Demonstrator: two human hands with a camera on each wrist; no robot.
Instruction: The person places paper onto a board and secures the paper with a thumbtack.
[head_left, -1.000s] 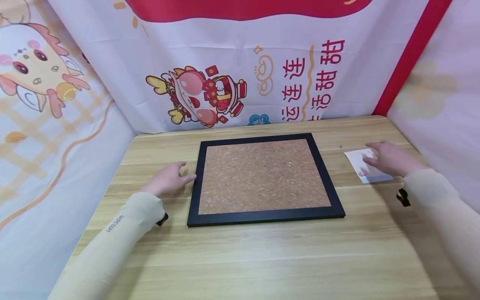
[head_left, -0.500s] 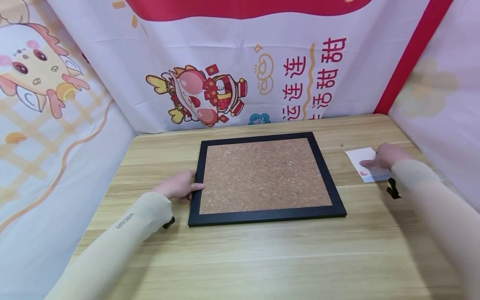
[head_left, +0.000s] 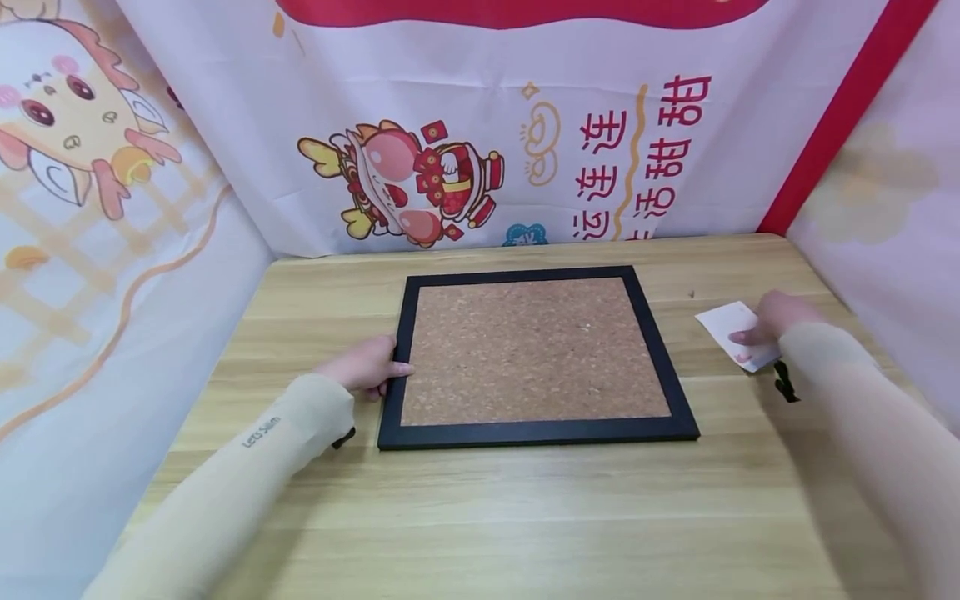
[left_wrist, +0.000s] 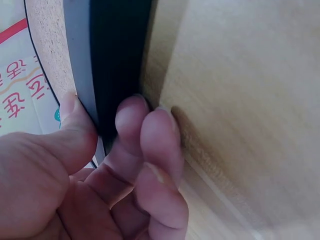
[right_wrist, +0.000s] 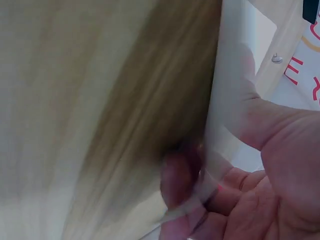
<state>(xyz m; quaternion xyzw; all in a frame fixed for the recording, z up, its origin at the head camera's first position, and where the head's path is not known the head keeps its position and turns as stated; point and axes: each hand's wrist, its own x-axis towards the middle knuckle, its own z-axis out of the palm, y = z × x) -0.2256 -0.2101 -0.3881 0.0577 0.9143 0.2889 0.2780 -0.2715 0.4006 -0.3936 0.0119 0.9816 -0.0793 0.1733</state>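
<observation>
A cork board [head_left: 532, 350] in a black frame lies flat on the wooden table. At its left side my left hand [head_left: 363, 364] grips the frame, thumb on top and fingertips low against the outer edge. The left wrist view shows the thumb [left_wrist: 75, 120] on the frame [left_wrist: 112, 55] and the other fingers curled beside it. On the far right my right hand [head_left: 780, 317] pinches a white card [head_left: 729, 323] with a small pink print. In the right wrist view the card [right_wrist: 230, 65] stands tilted between thumb and fingers, which are blurred.
A small metallic object, perhaps a pushpin [right_wrist: 277, 58], sits on the table beyond the card. Printed cloth [head_left: 450, 67] hangs at the back and both sides. Wooden tabletop [head_left: 525, 517] stretches in front of the board.
The left hand has moved onto the frame's left edge and taken hold of it. The right hand has come down on the card and pinched it. The head view has shifted slightly.
</observation>
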